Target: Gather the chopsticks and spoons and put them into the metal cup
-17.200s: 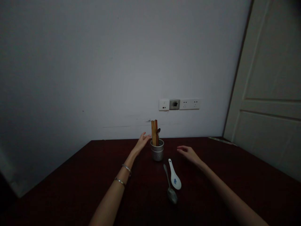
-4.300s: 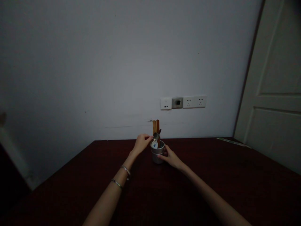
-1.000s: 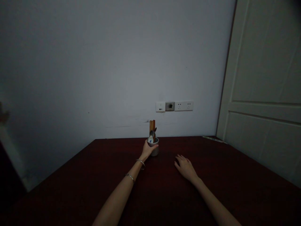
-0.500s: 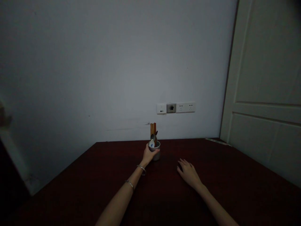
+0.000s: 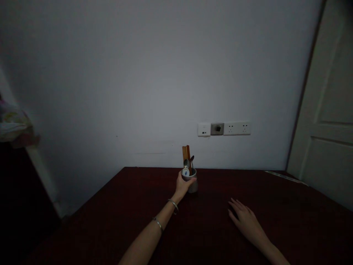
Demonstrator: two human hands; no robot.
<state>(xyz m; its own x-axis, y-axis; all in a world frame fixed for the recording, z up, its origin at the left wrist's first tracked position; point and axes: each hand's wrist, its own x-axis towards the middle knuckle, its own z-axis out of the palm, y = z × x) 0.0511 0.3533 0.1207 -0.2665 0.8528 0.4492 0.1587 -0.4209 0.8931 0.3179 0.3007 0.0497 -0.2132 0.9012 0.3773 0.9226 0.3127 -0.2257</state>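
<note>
My left hand [image 5: 183, 187] is wrapped round a grey cylindrical utensil holder [image 5: 193, 185], its thumb along the front near the rim. The holder looks slightly tilted. Wooden chopsticks [image 5: 185, 153] lean to the left out of it. Beside them are a dark spoon [image 5: 192, 158], a metal spoon [image 5: 186, 163], and a round white piece with a blue mark [image 5: 185, 172], perhaps a ceramic spoon. My right hand [image 5: 246, 219] lies to the right on the table, palm down, fingers stretched out and holding nothing.
The dark red table [image 5: 110, 206] reaches back to a pale wall [image 5: 154, 92] with socket plates [image 5: 224, 129]. A whitish door [image 5: 328, 147] is on the right, with a thin strip [image 5: 286, 177] near that edge. Blurred bags [image 5: 13, 121] sit at far left on something dark.
The view has turned left, so the wall sockets and door sit farther right. My left hand keeps its grip on the holder. The gap between the holder and my right hand looks wider.
</note>
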